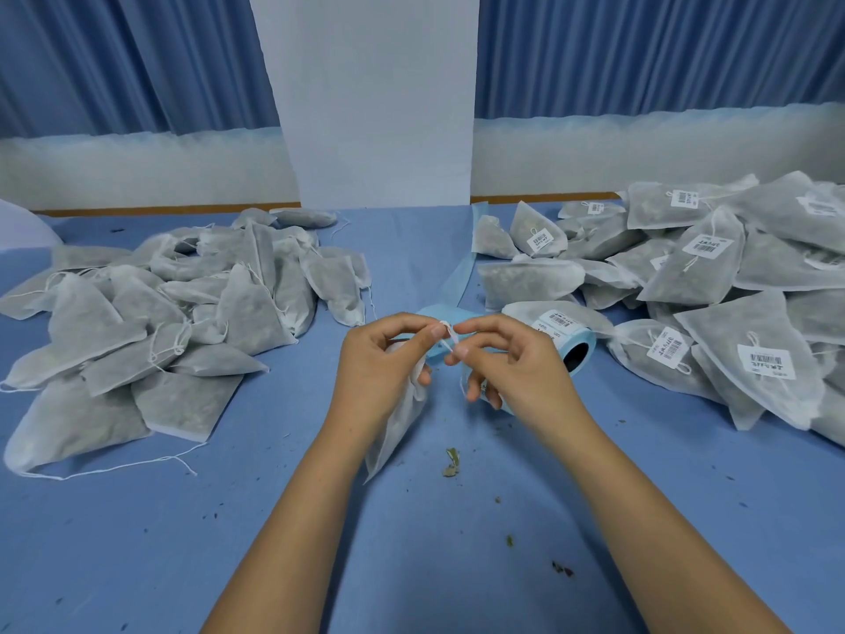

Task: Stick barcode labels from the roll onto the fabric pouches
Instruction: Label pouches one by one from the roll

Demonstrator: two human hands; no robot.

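Note:
My left hand point(382, 366) grips a white fabric pouch point(398, 432) that hangs below its palm, and pinches the pouch's white drawstring point(447, 337) at the top. My right hand point(507, 363) pinches the same string from the other side, and a label point(475, 385) seems tucked under its lower fingers. The blue label roll point(560, 336) lies on its side just behind both hands, barcode labels facing up. A heap of unlabelled pouches point(183, 313) lies to the left. Pouches bearing barcode labels point(713, 290) are piled to the right.
The table point(434, 565) wears a blue cloth strewn with small dried leaf crumbs point(451, 462). A strip of blue backing paper point(462, 263) trails from the roll toward a white pillar point(379, 107). Blue curtains hang behind.

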